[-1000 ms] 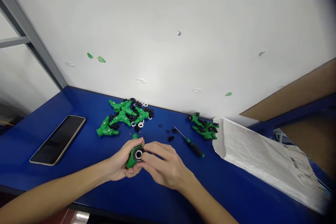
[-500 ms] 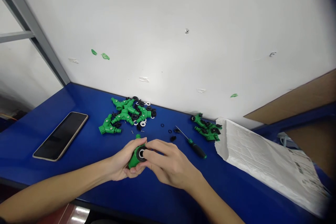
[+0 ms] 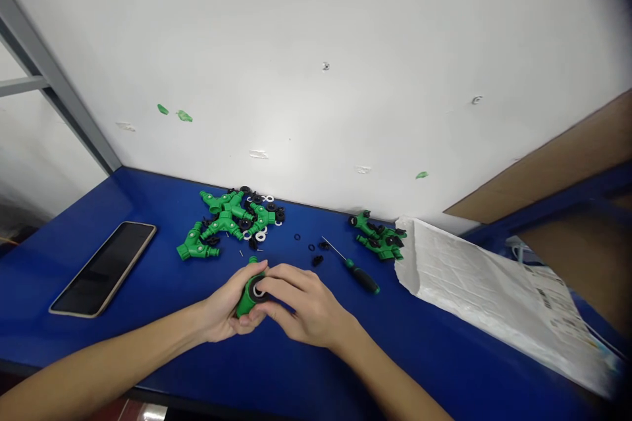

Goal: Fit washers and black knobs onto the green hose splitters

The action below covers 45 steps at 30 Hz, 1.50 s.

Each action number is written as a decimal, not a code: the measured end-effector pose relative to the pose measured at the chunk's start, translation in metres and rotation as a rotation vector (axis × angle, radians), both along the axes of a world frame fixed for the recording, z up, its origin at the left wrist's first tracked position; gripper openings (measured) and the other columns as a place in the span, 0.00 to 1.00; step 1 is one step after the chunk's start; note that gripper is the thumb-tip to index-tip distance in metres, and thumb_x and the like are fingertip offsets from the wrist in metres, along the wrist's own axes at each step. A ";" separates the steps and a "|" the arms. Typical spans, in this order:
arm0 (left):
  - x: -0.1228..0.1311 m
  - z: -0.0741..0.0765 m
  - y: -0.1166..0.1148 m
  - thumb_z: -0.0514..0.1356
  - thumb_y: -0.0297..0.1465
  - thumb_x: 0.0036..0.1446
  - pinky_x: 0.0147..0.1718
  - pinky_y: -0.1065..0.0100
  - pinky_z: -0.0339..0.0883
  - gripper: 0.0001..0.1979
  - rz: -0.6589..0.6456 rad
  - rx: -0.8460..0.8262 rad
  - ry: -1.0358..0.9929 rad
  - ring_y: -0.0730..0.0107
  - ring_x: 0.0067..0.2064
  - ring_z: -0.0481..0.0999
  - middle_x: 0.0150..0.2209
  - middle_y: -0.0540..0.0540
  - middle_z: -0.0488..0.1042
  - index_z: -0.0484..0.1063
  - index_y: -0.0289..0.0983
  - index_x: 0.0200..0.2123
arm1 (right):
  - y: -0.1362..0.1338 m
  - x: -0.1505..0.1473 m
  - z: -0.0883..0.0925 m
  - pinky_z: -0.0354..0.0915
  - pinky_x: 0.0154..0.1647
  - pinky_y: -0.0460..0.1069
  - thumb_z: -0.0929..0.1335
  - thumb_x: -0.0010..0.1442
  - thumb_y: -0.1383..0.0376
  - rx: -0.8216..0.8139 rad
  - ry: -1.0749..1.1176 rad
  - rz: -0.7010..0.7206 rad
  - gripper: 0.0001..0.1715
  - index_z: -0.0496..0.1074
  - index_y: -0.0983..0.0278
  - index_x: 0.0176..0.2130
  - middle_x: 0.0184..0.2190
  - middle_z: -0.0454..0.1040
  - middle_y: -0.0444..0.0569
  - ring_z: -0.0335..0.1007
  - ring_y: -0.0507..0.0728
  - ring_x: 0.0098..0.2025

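Your left hand point(image 3: 227, 306) grips the green hose splitter point(image 3: 245, 302) just in front of the pile of fittings point(image 3: 232, 220), your right fingertips point(image 3: 269, 283) pressed on its black ring point(image 3: 257, 291). A slipped finger could pop the ring loose, losing it among the loose washers point(image 3: 260, 236) on the blue bench point(image 3: 419, 342).

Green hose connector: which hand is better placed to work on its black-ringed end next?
Probably the right hand: its fingers lie at the black ring, while the left hand wraps the body of the green hose connector, cradling it.
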<state>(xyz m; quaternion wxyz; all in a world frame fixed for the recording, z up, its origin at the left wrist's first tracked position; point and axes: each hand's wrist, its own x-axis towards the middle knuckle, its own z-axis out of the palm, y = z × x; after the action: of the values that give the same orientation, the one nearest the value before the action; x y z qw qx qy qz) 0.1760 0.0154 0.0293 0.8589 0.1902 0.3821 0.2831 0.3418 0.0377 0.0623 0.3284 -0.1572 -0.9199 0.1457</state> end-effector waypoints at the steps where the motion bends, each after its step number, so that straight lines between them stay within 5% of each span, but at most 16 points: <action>1: 0.000 0.000 0.000 0.58 0.55 0.48 0.08 0.79 0.35 0.32 0.015 -0.006 -0.002 0.85 0.09 0.52 0.07 0.53 0.55 0.61 0.34 0.11 | -0.001 -0.001 -0.003 0.69 0.36 0.48 0.63 0.67 0.65 0.010 0.021 -0.016 0.07 0.69 0.65 0.43 0.37 0.73 0.52 0.70 0.54 0.36; 8: 0.000 0.002 0.001 0.60 0.51 0.49 0.09 0.80 0.35 0.26 0.120 0.009 0.007 0.83 0.10 0.53 0.08 0.55 0.58 0.61 0.36 0.16 | 0.000 -0.003 -0.001 0.71 0.39 0.50 0.61 0.68 0.66 0.008 -0.072 -0.027 0.10 0.69 0.65 0.46 0.40 0.73 0.55 0.70 0.56 0.41; 12: 0.000 0.006 0.001 0.60 0.50 0.50 0.08 0.80 0.37 0.24 0.155 0.102 0.028 0.83 0.09 0.53 0.07 0.55 0.58 0.60 0.37 0.18 | -0.002 -0.007 -0.004 0.70 0.39 0.50 0.63 0.65 0.66 -0.131 0.069 0.012 0.07 0.69 0.64 0.44 0.39 0.73 0.53 0.69 0.56 0.39; 17: 0.001 0.003 0.001 0.61 0.49 0.51 0.08 0.80 0.40 0.20 0.255 0.271 0.085 0.80 0.09 0.57 0.11 0.56 0.64 0.61 0.39 0.28 | -0.011 -0.015 -0.020 0.66 0.30 0.47 0.65 0.61 0.66 -0.664 0.382 -0.068 0.10 0.64 0.62 0.45 0.33 0.68 0.47 0.65 0.53 0.32; 22: 0.004 -0.004 0.003 0.62 0.48 0.52 0.08 0.82 0.41 0.20 0.403 0.349 0.206 0.78 0.11 0.62 0.14 0.59 0.64 0.56 0.42 0.32 | -0.007 -0.022 -0.021 0.56 0.18 0.43 0.67 0.58 0.63 -1.271 0.448 -0.092 0.08 0.68 0.64 0.39 0.31 0.65 0.44 0.62 0.48 0.23; 25: 0.005 -0.002 0.004 0.62 0.48 0.52 0.08 0.83 0.42 0.21 0.462 0.395 0.232 0.79 0.12 0.63 0.15 0.59 0.65 0.56 0.41 0.32 | -0.006 -0.025 -0.019 0.54 0.17 0.42 0.70 0.55 0.61 -1.473 0.515 -0.095 0.11 0.70 0.63 0.39 0.33 0.64 0.44 0.61 0.47 0.23; 32: 0.006 -0.001 0.004 0.63 0.46 0.51 0.09 0.83 0.47 0.21 0.543 0.445 0.239 0.81 0.12 0.61 0.14 0.62 0.60 0.56 0.41 0.30 | -0.014 -0.036 -0.034 0.59 0.29 0.44 0.69 0.58 0.51 -1.410 0.585 -0.121 0.18 0.69 0.60 0.43 0.34 0.62 0.43 0.61 0.50 0.31; 37: 0.008 -0.008 0.000 0.62 0.45 0.53 0.09 0.79 0.57 0.19 0.563 0.463 0.227 0.80 0.12 0.61 0.16 0.62 0.60 0.56 0.41 0.31 | -0.020 -0.040 -0.044 0.59 0.31 0.45 0.67 0.59 0.56 -1.376 0.618 -0.118 0.13 0.68 0.58 0.43 0.35 0.62 0.43 0.62 0.50 0.31; 45: 0.012 -0.015 -0.002 0.62 0.45 0.52 0.11 0.77 0.60 0.19 0.618 0.460 0.300 0.78 0.14 0.63 0.17 0.61 0.61 0.57 0.41 0.31 | -0.020 -0.041 -0.051 0.60 0.30 0.46 0.66 0.60 0.62 -1.318 0.628 -0.115 0.08 0.67 0.59 0.41 0.32 0.61 0.41 0.63 0.50 0.29</action>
<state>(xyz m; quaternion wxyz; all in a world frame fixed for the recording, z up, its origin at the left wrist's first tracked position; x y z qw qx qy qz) 0.1875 0.0136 0.0142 0.6035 0.2925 0.4689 0.5748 0.3004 0.0178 0.0116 0.4210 -0.3210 -0.4943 0.6895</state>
